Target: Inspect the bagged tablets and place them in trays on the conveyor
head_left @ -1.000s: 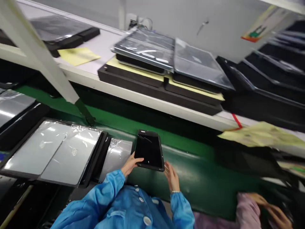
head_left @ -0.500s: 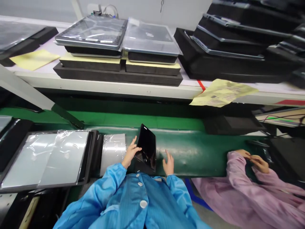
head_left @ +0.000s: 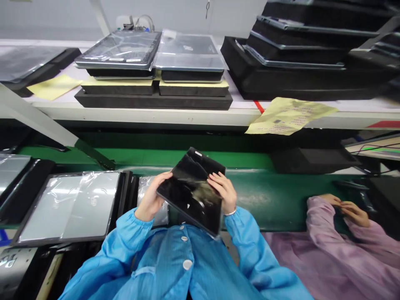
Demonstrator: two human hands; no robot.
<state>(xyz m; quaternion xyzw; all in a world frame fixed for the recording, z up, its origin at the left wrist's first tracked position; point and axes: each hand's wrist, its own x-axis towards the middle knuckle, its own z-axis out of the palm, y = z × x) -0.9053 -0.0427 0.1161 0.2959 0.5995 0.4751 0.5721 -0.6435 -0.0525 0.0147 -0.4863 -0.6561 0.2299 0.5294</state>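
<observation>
Above a green conveyor belt (head_left: 256,196), a flat black rectangular tablet (head_left: 190,191) with a glossy glass-like face is shown tilted, one corner dipping toward the wearer's chest and a pale reflection lying across its surface. A small white label (head_left: 198,153) is seen near its far edge. The tablet is grasped between both hands: its left edge is gripped by the left hand (head_left: 150,196), and its right edge is held by the curled fingers of the right hand (head_left: 222,191), around whose wrist a thin pale band (head_left: 231,213) is worn. Both forearms are covered by the sleeves of a blue button-fronted smock (head_left: 187,264) of smooth, faintly sheened fabric.

Just beside the left hand, a clear-film-wrapped silver panel (head_left: 145,187) is placed on the belt, next to a black tray (head_left: 122,200) holding two silver panels under crinkled plastic film (head_left: 71,206). Along a white shelf (head_left: 140,116) beyond the belt, plastic-wrapped panels (head_left: 118,50) are laid on black foam blocks (head_left: 153,100), and a creased yellow printed sheet (head_left: 290,116) overhangs the shelf edge. Well apart to the right, the hands of a co-worker (head_left: 353,213) in a pink smock (head_left: 331,250) are held together.
</observation>
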